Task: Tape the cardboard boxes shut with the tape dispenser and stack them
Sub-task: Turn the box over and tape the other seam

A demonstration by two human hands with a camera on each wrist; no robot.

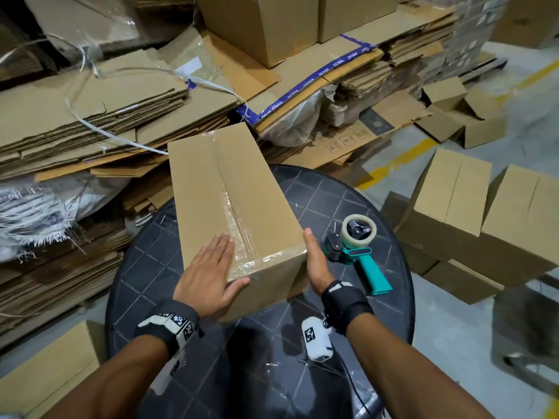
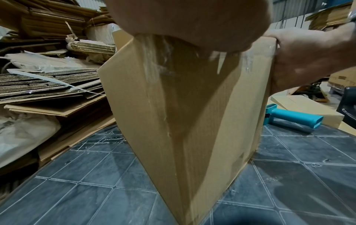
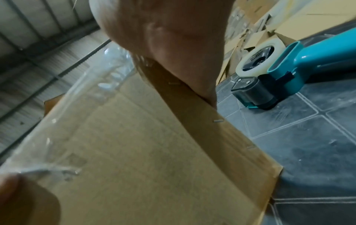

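A long cardboard box [image 1: 223, 182] [image 2: 183, 121] [image 3: 144, 152] lies on the dark round table [image 1: 332, 201] with clear tape along its top seam and over the near end. My left hand [image 1: 208, 270] [image 2: 192, 22] rests flat on the near end of the top, fingers straight and thumb over the near edge. My right hand [image 1: 314, 261] [image 2: 308, 60] [image 3: 173, 38] presses against the box's right side at the near corner. The teal tape dispenser [image 1: 360, 249] [image 2: 292, 118] [image 3: 289, 65] lies on the table just right of that hand, untouched.
Stacks of flattened cardboard [image 1: 90, 116] fill the left and back. Closed boxes [image 1: 453, 213] stand on the floor to the right, small open ones [image 1: 459, 116] farther back. Another box [image 1: 48, 367] sits at the lower left. A yellow line [image 1: 402, 158] marks the grey floor.
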